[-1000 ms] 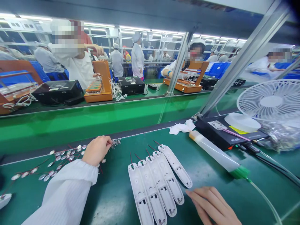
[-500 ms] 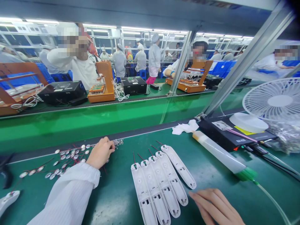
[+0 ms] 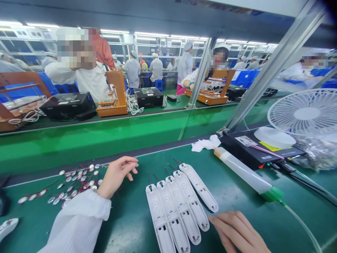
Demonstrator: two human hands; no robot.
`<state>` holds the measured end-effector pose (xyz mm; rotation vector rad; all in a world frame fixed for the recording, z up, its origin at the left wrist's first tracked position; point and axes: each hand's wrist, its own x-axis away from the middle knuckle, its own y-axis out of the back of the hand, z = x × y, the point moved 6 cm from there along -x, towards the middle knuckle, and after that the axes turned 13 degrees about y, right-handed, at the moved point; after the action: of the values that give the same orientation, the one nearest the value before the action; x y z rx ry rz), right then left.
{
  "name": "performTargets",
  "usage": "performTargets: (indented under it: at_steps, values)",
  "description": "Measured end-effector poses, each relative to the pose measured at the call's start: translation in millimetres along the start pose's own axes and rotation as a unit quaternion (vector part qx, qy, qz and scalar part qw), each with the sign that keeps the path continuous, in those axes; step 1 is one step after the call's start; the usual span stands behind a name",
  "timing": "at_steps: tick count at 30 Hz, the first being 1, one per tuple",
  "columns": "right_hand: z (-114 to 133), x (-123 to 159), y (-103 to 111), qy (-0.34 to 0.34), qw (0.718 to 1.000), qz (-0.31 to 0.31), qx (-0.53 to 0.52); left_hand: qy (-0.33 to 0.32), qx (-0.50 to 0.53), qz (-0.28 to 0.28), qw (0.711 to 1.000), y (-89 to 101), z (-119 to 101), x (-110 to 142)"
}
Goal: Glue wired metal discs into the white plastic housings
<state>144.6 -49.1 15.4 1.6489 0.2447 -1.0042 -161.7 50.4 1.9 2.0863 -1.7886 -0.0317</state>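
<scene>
My left hand (image 3: 119, 176) hovers over the far part of the green bench, its fingers drawn together toward the tips. Whatever sits between them is too small or hidden to make out. To its left lie several small silver discs with red wires (image 3: 79, 179). My right hand (image 3: 238, 230) rests low on the right, fingers stretched out and nothing seen in them. Its fingertips are near the lower ends of the white plastic housings (image 3: 176, 207), several in a slanted row, each with thin red wires at the top. The rightmost housing (image 3: 199, 188) stands slightly apart at its lower end.
A large syringe (image 3: 242, 172) with a green cap and hose lies right of the housings. Behind it are a black control box (image 3: 260, 151), a white fan (image 3: 306, 113) and crumpled tissue (image 3: 206, 143). Another white housing (image 3: 7, 226) lies far left. Co-workers sit beyond the green partition (image 3: 110, 135).
My left hand has lifted from the pile of tiny metal parts and moved slightly right, its fingers straighter. My right hand stays nearly in place. The view has shifted slightly.
</scene>
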Motion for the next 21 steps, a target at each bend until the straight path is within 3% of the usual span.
performTargets:
  at_steps: [7,12,17,21]
  values:
    - [7,-24,-2,-0.038,0.995,-0.05,-0.074,0.037,0.076,0.122,0.989,-51.8,-18,37]
    - [10,-53,-3,-0.092,0.977,-0.12,-0.148,0.096,0.163,0.242,0.952,-90.1,-16,62]
    - [14,-68,-9,-0.081,0.976,-0.124,-0.162,0.156,0.182,0.288,0.927,-109.4,-4,78]
    - [15,-66,-11,-0.06,0.978,-0.121,-0.16,0.225,0.242,0.335,0.882,-119.7,-1,93]
